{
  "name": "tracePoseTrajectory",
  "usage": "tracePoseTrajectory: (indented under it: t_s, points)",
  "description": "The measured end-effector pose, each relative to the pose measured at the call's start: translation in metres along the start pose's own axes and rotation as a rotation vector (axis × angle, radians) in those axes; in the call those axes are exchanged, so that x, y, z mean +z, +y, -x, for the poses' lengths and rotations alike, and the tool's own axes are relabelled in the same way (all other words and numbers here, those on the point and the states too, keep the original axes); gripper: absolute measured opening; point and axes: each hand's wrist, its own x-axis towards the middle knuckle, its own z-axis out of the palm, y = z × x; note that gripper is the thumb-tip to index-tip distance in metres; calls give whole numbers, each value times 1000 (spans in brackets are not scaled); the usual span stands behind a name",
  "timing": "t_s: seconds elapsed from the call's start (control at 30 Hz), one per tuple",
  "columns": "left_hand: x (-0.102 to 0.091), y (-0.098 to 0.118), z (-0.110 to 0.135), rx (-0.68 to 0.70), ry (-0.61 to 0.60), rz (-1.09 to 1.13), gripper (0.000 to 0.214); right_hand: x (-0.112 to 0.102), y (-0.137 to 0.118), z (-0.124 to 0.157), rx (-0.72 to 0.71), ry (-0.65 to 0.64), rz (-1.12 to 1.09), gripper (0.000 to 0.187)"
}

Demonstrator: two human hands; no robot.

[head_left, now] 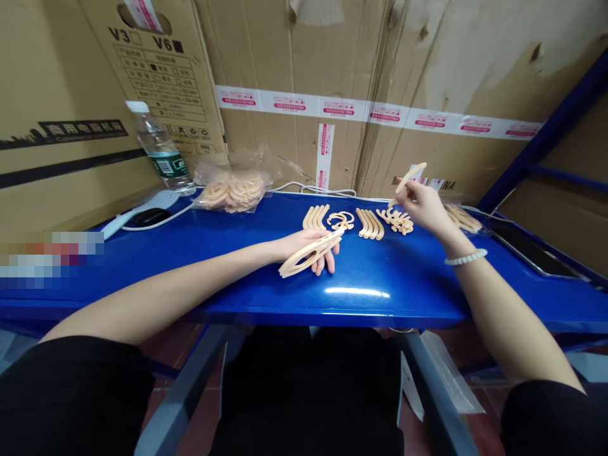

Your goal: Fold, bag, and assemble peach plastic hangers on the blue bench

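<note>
My left hand (317, 250) is closed around a flat, pale wooden piece (304, 258) with cut-out openings, held tilted above the blue table (237, 278). Raised at the right, my right hand (422, 201) pinches a slim, slightly curved wooden piece (412, 174). Between the hands, loose wooden parts lie in groups: a row of curved strips (316, 217), some ring-shaped pieces (341, 220), a second row of curved strips (369, 224) and a heap of small branched pieces (396, 220). That heap is just below my right hand.
A clear bag of wooden parts (232, 190) and a water bottle (164, 152) stand at the back left, near a light blue hairbrush (142, 212). At the right are another bag of wooden pieces (460, 218) and a dark phone-like device (534, 250). Cardboard (294, 152) lines the back.
</note>
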Motion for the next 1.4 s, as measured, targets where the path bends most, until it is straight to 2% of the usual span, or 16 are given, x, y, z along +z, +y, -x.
tracePoseTrajectory:
  t_s: [0.1, 0.27, 0.5, 0.57, 0.63, 0.67, 0.77, 0.8, 0.87, 0.97, 1.07, 1.13, 1.2, 1.27, 1.4]
  points:
    - [-4, -1, -1, 21, 17, 76, 37, -2, 25, -6, 216, -208, 277, 28]
    - [-7, 0, 0, 57, 17, 112, 30, 5, 35, -5, 285, -371, 427, 38]
    - [-5, 1, -1, 49, 136, 279, 24, 4, 31, -2, 312, -415, 498, 34]
    - [-3, 4, 0, 46, 189, 318, 22, 3, 26, 0, 303, -378, 509, 31]
    - [0, 8, 1, 52, 241, 359, 20, 3, 13, 4, 212, -264, 442, 32]
    - [2, 10, 2, 55, 265, 377, 20, 4, 3, 7, 115, -185, 370, 32]
    - [7, 15, 2, 58, 335, 402, 21, 10, -41, 22, -353, 42, 60, 30]
    - [9, 16, 2, 57, 359, 402, 21, 13, -58, 29, -502, 71, -22, 29]
    - [12, 18, 2, 58, 408, 406, 21, 20, -89, 45, -753, 53, -105, 24]
    - [14, 18, 1, 74, 459, 415, 24, 33, -117, 66, -1040, -74, -74, 17]
    - [14, 19, 1, 105, 461, 438, 26, 42, -122, 75, -1142, -161, -10, 15]
    - [15, 20, 2, 134, 447, 483, 29, 46, -119, 74, -1138, -153, 24, 17]
    - [18, 20, 3, 160, 435, 510, 42, 47, -115, 71, -1126, -118, 56, 17]
    - [22, 19, 4, 174, 465, 476, 48, 47, -112, 68, -1127, -86, 99, 18]
    - [34, 15, 5, 162, 653, 243, 16, 48, -109, 66, -1115, -9, 223, 21]
